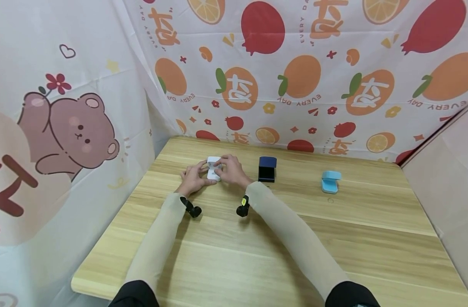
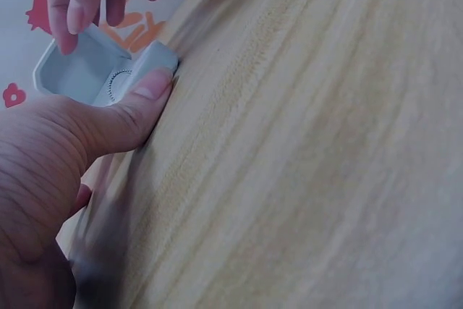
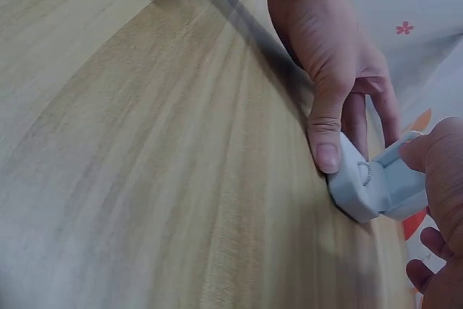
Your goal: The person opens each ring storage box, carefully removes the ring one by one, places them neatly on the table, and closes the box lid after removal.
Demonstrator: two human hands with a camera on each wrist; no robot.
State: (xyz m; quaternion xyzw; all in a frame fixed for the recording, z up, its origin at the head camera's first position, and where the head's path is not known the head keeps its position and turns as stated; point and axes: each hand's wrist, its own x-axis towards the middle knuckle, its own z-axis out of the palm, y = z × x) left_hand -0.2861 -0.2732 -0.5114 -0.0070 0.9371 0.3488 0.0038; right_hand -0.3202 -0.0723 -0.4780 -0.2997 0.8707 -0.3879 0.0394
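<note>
A white ring box stands with its lid up on the far left part of the table. In its slot sits a thin silver ring, showing small beads or stones along the band. My left hand holds the box base, its thumb pressed on the near side and its fingers around the far side. Over the box is my right hand, its thumb and fingertips right at the raised lid with the fingers fairly straight.
To the right stands a navy box, lid up with a black inside. Farther right is a light blue box, also opened, with a faint thin ring lying in front. A printed curtain hangs behind the wooden table.
</note>
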